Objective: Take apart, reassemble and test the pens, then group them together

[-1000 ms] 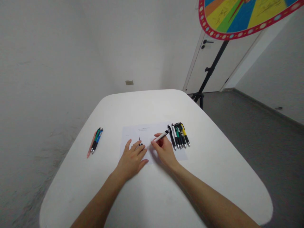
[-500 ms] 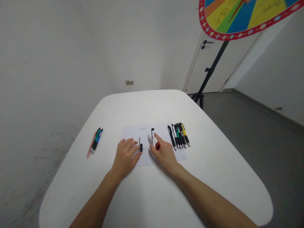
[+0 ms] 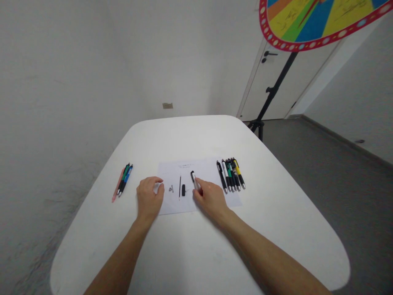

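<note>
My right hand (image 3: pixel 211 197) pinches a white pen barrel (image 3: pixel 197 184) with a black clip between thumb and fingers, over the sheet of paper (image 3: pixel 167 207). Left of it on the paper lie a short black rubber grip (image 3: pixel 183 190) and a thin dark refill (image 3: pixel 179 186). A few small metallic pen parts (image 3: pixel 171 189) rest farther left. At the paper's left edge is my left hand (image 3: pixel 149 197), fingers curved and thumb apart, with nothing in it. The lower end of the barrel is hidden by my right hand.
Several pens (image 3: pixel 231 176) lie in a row at the right side of the paper. More pens (image 3: pixel 124 180), one pink, lie at the left of the white table (image 3: pixel 184 139). A coloured wheel (image 3: pixel 307 24) on a black stand (image 3: pixel 273 90) stands beyond.
My left hand has drawn away to the left from the black grip and refill, uncovering them and the small parts. The pen barrel in my right hand has tilted left and lower.
</note>
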`<state>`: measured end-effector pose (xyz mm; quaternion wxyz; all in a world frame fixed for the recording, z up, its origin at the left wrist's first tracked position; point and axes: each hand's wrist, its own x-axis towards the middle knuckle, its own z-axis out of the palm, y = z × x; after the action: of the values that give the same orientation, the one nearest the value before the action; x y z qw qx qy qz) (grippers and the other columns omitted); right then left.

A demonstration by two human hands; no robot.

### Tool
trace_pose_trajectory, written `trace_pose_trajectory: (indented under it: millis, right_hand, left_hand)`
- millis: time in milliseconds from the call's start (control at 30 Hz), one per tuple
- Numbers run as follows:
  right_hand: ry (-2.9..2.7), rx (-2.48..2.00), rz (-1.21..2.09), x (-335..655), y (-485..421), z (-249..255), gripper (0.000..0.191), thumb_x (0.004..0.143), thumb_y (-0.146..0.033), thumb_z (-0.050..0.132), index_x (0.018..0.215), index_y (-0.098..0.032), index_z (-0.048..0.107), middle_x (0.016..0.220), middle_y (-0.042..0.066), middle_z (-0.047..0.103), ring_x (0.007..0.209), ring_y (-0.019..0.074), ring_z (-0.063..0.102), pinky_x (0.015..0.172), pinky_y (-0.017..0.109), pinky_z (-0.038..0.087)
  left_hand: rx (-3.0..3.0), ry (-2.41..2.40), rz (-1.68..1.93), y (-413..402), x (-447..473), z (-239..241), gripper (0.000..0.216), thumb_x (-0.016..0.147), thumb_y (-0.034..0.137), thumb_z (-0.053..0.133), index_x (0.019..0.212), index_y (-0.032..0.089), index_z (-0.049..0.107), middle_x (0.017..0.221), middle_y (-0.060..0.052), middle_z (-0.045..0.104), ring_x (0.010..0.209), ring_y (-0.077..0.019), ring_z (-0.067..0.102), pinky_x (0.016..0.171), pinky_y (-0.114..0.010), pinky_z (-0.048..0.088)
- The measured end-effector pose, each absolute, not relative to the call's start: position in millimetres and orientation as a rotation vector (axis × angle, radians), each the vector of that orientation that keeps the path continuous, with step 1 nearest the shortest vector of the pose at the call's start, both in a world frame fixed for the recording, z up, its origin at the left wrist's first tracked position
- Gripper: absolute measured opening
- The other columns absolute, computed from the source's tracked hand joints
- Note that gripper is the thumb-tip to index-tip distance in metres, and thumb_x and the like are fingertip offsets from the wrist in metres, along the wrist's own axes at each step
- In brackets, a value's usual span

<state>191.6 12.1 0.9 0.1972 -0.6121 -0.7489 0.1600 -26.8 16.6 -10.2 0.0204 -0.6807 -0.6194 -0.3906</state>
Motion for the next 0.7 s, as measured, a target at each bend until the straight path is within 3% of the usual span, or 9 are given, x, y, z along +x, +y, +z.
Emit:
trace_pose_trajectory:
  millis: [233, 400, 700]
  right_hand:
    - [-2.117, -1.69, 0.445, 191.7, 10.5, -1.1, 0.03, 0.088, -0.021, 0.052, 0.116, -0.019, 0.065, 0.094, 0.009, 0.075, 0.085, 0.0229, 0.067, 0.073, 0.03, 0.041]
    - [-2.044, -1.663, 0.439, 192.7, 10.0, -1.3, 0.031, 0.091, -0.026, 0.05, 0.118, -0.018, 0.064, 0.088, 0.009, 0.074, 0.08, 0.0211, 0.066, 0.074, 0.029, 0.042]
    - [-1.93, -1.732, 0.372, 195.9, 10.5, -1.5, 0.019, 0.09, -0.025, 0.047, 0.092, -0.019, 0.065, 0.063, 0.003, 0.066, 0.059, 0.0175, 0.058, 0.059, 0.027, 0.031]
  left_hand:
    - [-2.074, -1.958, -1.222, 16.5, -27.3, -10.8, 0.01, 0.079, 0.022, 0.052, 0.079, 0.021, 0.062, 0.085, -0.007, 0.07, 0.085, -0.0264, 0.061, 0.082, -0.042, 0.046]
    - [-2.053, -1.961, -1.249, 16.4, -29.2, -10.9, 0.01, 0.079, 0.023, 0.052, 0.08, 0.021, 0.062, 0.085, -0.007, 0.069, 0.085, -0.0264, 0.06, 0.081, -0.042, 0.046]
    - [-1.968, -1.947, -1.359, 15.9, -30.3, -8.8, 0.009, 0.079, 0.021, 0.051, 0.081, 0.022, 0.061, 0.086, -0.005, 0.068, 0.087, -0.0252, 0.06, 0.082, -0.041, 0.046]
